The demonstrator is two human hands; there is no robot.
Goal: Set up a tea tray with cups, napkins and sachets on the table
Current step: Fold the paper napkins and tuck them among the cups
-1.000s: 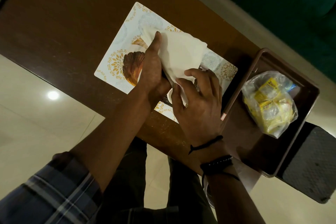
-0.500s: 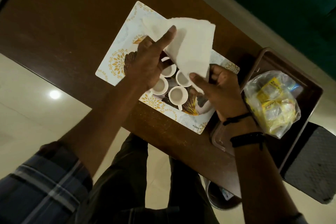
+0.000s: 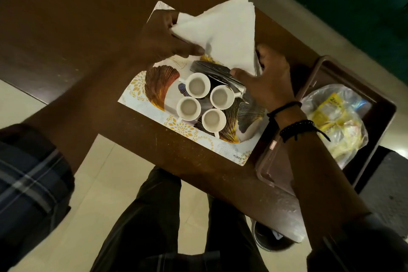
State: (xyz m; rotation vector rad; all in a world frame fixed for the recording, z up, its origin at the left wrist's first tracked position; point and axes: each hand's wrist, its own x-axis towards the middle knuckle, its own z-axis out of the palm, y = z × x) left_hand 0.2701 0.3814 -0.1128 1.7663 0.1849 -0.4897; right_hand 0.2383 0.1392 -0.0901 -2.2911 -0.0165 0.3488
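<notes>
- The dark brown wooden table (image 3: 66, 35) has bare room at its left; its near edge runs diagonally just beside the tray.
- The white rectangular tray with gold leaf print (image 3: 141, 86) lies flat, its right corner beside a brown plastic bin (image 3: 344, 73) holding a clear bag of yellow sachets (image 3: 335, 117).
- The white paper napkins (image 3: 223, 31), lifted higher than half a second ago, spread above the tray's far end.
- The left hand (image 3: 163, 40) pinches their left corner; the right hand (image 3: 269, 79) grips their lower right edge.
- Four small white cups (image 3: 204, 102) cluster touching, mid-tray, now fully uncovered.
</notes>
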